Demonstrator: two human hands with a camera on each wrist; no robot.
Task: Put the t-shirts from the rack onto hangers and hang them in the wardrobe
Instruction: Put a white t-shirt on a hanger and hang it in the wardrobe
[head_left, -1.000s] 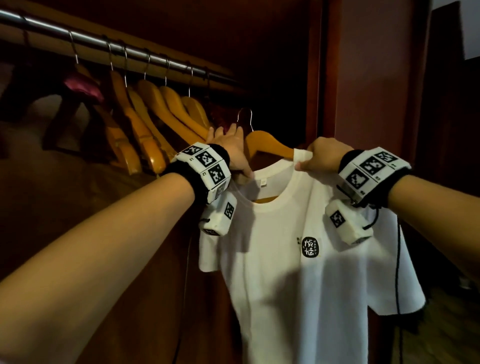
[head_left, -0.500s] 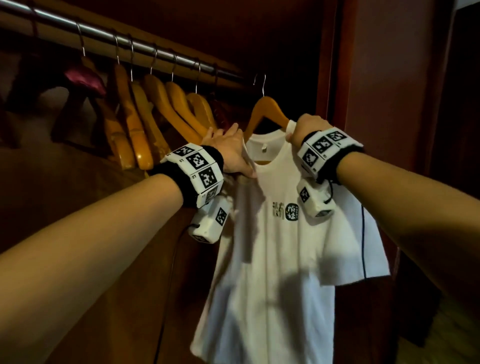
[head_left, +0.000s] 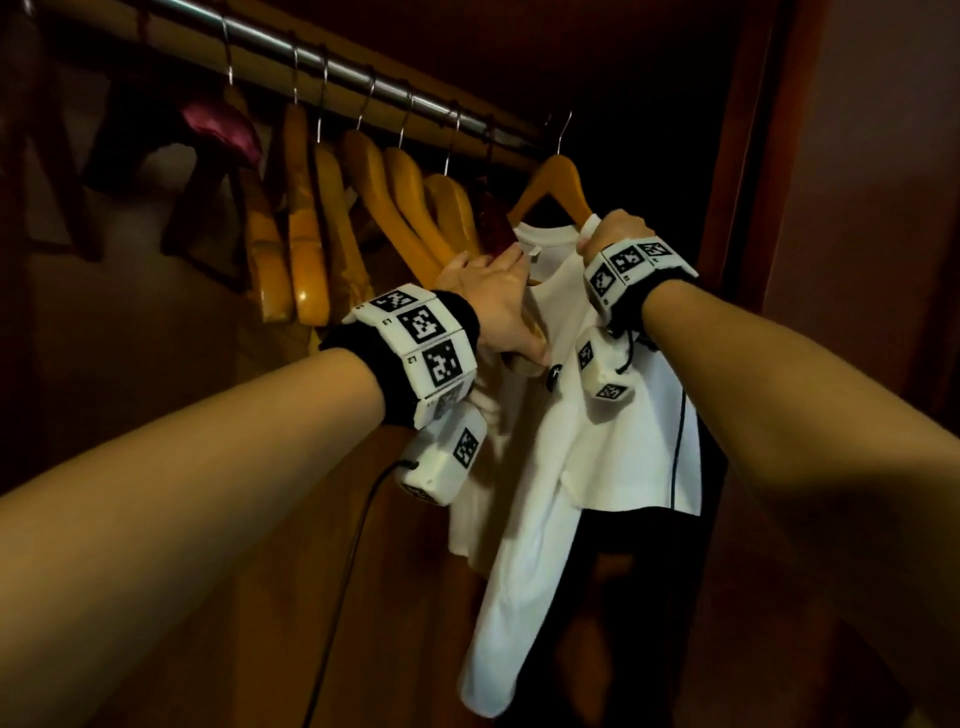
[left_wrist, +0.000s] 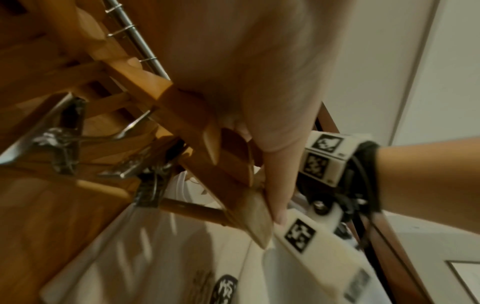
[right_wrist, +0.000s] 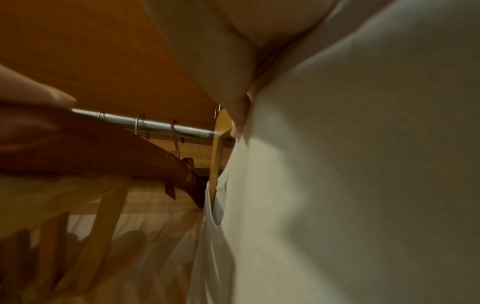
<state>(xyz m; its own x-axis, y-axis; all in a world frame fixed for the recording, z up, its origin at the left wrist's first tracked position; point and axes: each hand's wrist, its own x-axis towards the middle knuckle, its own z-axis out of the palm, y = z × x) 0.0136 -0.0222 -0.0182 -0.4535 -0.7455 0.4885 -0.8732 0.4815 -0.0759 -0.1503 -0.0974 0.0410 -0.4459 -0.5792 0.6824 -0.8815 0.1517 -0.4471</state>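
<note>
Inside a dark wooden wardrobe (head_left: 769, 156), a metal rail (head_left: 332, 67) runs from upper left toward the far right. A white t-shirt (head_left: 561, 441) with a small dark round logo on the chest hangs on a wooden hanger (head_left: 558, 179), whose wire hook sits near the right end of the rail; whether the hook rests on the rail cannot be told. The right hand (head_left: 615, 234) is curled round the t-shirt's right shoulder, gripping the fabric where it covers the hanger's arm. The left hand (head_left: 496, 306) lies with fingers fairly straight against the t-shirt's left shoulder and collar; in the left wrist view its thumb presses along the end of a wooden hanger arm. To the left, a row of empty wooden hangers (head_left: 363, 208) hangs on the rail, close together, with a dark red padded hanger (head_left: 223, 124) further left. Both wrists wear white bands printed with black square markers.
</note>
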